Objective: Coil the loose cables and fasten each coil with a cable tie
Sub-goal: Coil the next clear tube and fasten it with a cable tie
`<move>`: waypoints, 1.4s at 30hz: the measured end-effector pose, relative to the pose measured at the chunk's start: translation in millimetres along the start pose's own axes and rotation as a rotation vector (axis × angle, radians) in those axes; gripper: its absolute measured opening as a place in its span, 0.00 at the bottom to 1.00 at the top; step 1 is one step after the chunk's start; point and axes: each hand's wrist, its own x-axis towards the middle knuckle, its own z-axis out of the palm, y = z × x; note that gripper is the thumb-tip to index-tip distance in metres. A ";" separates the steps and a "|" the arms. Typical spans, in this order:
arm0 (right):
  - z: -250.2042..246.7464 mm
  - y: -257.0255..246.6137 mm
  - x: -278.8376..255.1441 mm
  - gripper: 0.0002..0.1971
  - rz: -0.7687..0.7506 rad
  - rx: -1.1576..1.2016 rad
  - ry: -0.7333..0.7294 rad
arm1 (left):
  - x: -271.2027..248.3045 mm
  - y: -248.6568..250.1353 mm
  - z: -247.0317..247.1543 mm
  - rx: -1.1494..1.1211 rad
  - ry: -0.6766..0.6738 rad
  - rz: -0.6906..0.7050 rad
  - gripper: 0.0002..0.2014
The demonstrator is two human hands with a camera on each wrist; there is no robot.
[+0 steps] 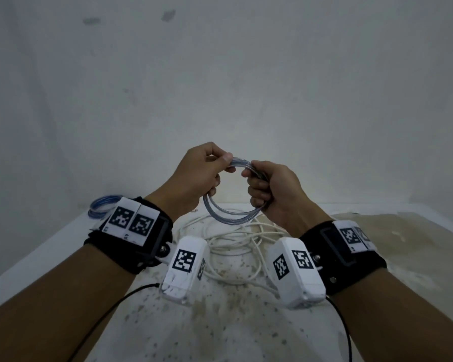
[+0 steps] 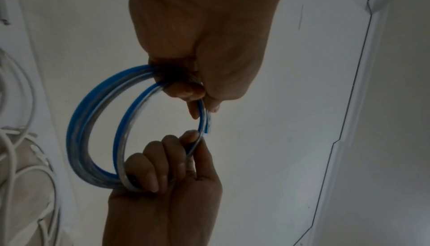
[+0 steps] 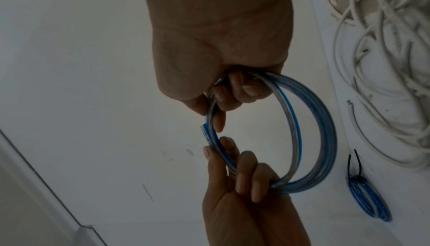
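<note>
The coil (image 1: pixel 230 205) was held clear above the table (image 1: pixel 403 231), gripped on opposite sides. The left hand (image 1: pixel 194 173) was curled round one side, thumb and forefinger pinching the turns near the top. The right hand (image 1: pixel 270 189) was wrapped round the other side, a cut end (image 3: pixel 204 130) lying just beyond its fingertips. This hold was judged to keep the turns gathered for tying. The cable appeared translucent with a blue stripe, in several loops. Below the grip lay loose white cables (image 1: pixel 236 244); beside the left wrist, a finished coil (image 3: pixel 370 198) bore a black tie (image 3: pixel 354 167).
</note>
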 end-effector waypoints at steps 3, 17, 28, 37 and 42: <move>-6.3 -1.0 -6.2 0.18 -0.009 -0.044 0.046 | -1.6 2.6 5.3 0.038 0.008 0.016 0.07; -168.6 -4.2 -88.6 0.16 0.041 -1.205 0.564 | -20.4 -26.6 132.1 0.176 -0.169 0.086 0.08; -327.1 -43.6 -218.7 0.07 0.584 -1.875 0.859 | -52.7 -21.3 195.3 0.137 -0.326 0.018 0.09; -329.1 -13.5 -198.3 0.08 0.574 -2.163 0.414 | -67.6 -13.4 201.9 0.134 -0.349 0.016 0.08; -329.5 -16.8 -195.8 0.07 0.511 -2.201 0.502 | -61.5 -11.3 189.0 0.111 -0.338 0.002 0.09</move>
